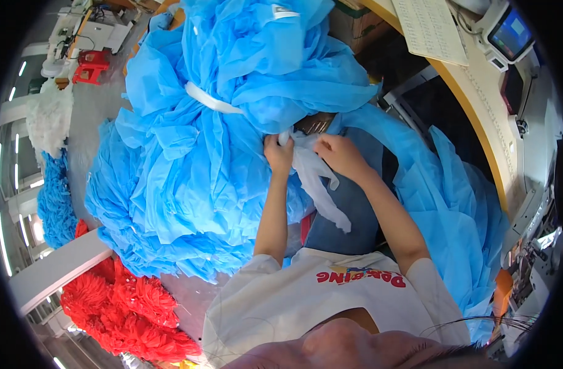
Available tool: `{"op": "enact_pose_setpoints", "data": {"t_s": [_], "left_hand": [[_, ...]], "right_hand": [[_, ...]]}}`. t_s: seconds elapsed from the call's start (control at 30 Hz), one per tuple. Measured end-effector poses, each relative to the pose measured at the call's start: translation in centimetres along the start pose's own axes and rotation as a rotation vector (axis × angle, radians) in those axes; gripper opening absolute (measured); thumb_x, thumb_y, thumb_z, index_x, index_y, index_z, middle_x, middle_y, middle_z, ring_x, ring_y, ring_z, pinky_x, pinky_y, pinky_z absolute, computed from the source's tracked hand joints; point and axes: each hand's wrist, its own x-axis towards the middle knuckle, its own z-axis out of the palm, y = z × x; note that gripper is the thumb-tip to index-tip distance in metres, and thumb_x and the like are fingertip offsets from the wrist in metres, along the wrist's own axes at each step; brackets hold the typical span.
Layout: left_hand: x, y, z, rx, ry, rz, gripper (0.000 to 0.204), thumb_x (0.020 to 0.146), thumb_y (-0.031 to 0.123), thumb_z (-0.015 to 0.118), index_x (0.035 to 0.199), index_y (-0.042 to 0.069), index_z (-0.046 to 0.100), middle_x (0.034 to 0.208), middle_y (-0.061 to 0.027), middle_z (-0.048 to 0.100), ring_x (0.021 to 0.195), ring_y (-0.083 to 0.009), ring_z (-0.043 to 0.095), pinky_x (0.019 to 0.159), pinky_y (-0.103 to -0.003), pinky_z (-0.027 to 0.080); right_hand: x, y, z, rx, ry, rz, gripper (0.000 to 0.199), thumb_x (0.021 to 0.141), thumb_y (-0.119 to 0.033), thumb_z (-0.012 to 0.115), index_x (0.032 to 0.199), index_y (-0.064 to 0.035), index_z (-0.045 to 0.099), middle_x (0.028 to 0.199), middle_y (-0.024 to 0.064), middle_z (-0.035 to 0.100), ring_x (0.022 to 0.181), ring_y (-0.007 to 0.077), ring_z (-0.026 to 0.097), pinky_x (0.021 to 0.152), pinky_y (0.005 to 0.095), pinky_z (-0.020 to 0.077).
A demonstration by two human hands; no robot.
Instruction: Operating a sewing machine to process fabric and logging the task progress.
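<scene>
A strip of thin white cloth point(315, 178) hangs between my hands and drapes down over my jeans. My left hand point(278, 154) is closed on one part of it, beside the big blue pile. My right hand point(341, 155) has its fingers bent together at the strip's other side. Sheer blue fabric point(170, 178) is heaped high in front and to the left of me. A white band point(212, 99) lies across the heap, where the cloth gathers in.
More blue fabric point(441, 209) trails down on my right. A curved table edge point(478, 129) carries a white machine with a screen point(511, 32) and a printed sheet point(429, 27). Red bundles point(124, 307) lie at the lower left. A red stool point(92, 66) stands farther back.
</scene>
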Motion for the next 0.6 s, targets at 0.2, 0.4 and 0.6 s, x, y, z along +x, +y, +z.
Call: {"op": "enact_pose_setpoints", "data": {"t_s": [0.2, 0.4, 0.6], "left_hand": [[3.7, -2.0, -0.1, -0.636, -0.990, -0.457, 0.046, 0.080, 0.027, 0.063, 0.111, -0.006, 0.057, 0.098, -0.0198, 0.062, 0.087, -0.0254, 0.059, 0.079, -0.033, 0.045], [2.6, -1.4, -3.2, -0.059, -1.069, -0.138, 0.075, 0.081, 0.046, 0.059, 0.129, -0.009, 0.040, 0.100, -0.0244, 0.062, 0.093, -0.0334, 0.060, 0.082, -0.040, 0.045], [-1.5, -0.6, -3.1, -0.027, -0.862, 0.052, 0.064, 0.082, 0.036, 0.056, 0.129, -0.005, 0.041, 0.111, -0.0249, 0.058, 0.099, -0.0328, 0.057, 0.084, -0.043, 0.043]], "right_hand": [[8.6, 8.9, 7.2, 0.322, 0.115, -0.074, 0.023, 0.083, -0.020, 0.057, 0.090, 0.0014, 0.060, 0.087, 0.0147, 0.064, 0.077, 0.0233, 0.062, 0.064, 0.0374, 0.0464], [12.0, 7.2, 9.0, 0.312, -0.324, 0.316, 0.037, 0.081, -0.029, 0.057, 0.099, 0.0025, 0.059, 0.095, 0.0131, 0.063, 0.087, 0.0224, 0.059, 0.079, 0.0332, 0.0443], [11.6, 10.4, 9.7, -0.021, -0.218, 0.078, 0.053, 0.069, -0.029, 0.071, 0.110, 0.0001, 0.056, 0.112, 0.0129, 0.059, 0.103, 0.0249, 0.055, 0.087, 0.0363, 0.0431]]}}
